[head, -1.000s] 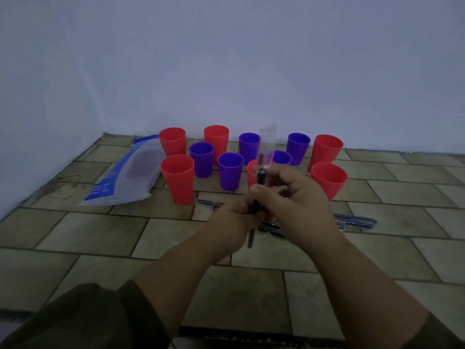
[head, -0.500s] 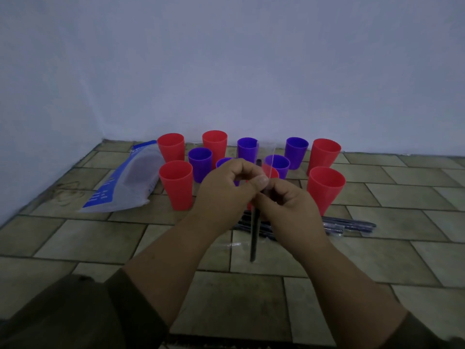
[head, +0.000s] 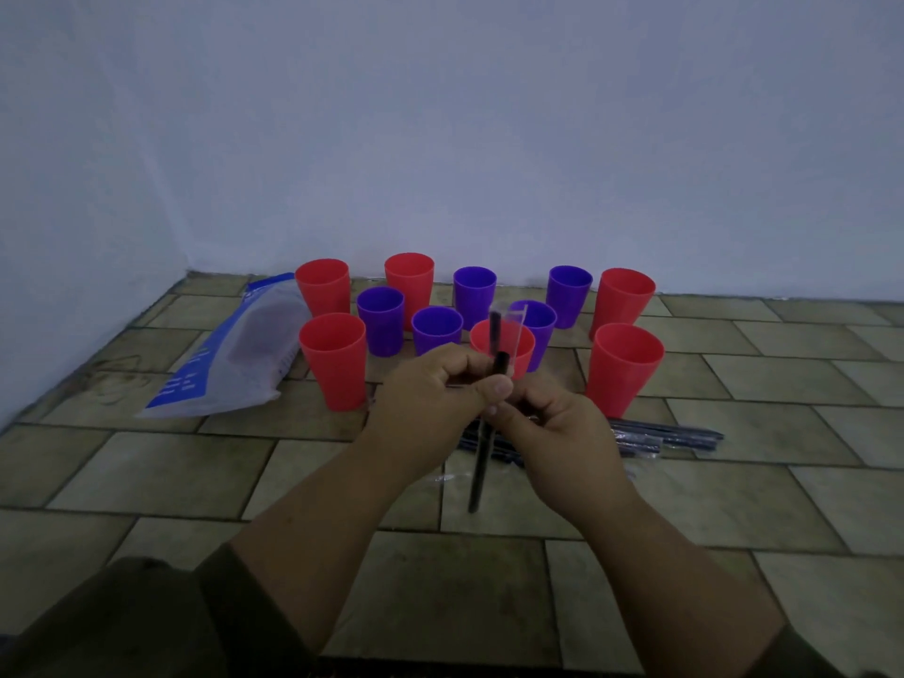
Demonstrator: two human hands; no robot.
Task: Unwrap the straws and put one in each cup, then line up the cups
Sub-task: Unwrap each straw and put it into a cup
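Both hands clamped on one straw, centre frame.
My left hand (head: 435,389) and right hand (head: 562,437) pinch the upright black straw (head: 482,462), its clear wrapper (head: 516,330) poking up above my fingers. Wrapped straws (head: 670,437) lie on the tiled floor (head: 146,462) just behind, right of centre. Beyond stand red cups (head: 335,354) and purple cups (head: 381,320), with a plastic bag (head: 235,354) at left.

Room corner, low light.
A plain pale back wall (head: 489,115) meets a matching left wall (head: 58,227) at a corner. The floor (head: 161,462) is staggered rectangular beige tiles with dark grout lines. Lighting is dim and bluish.
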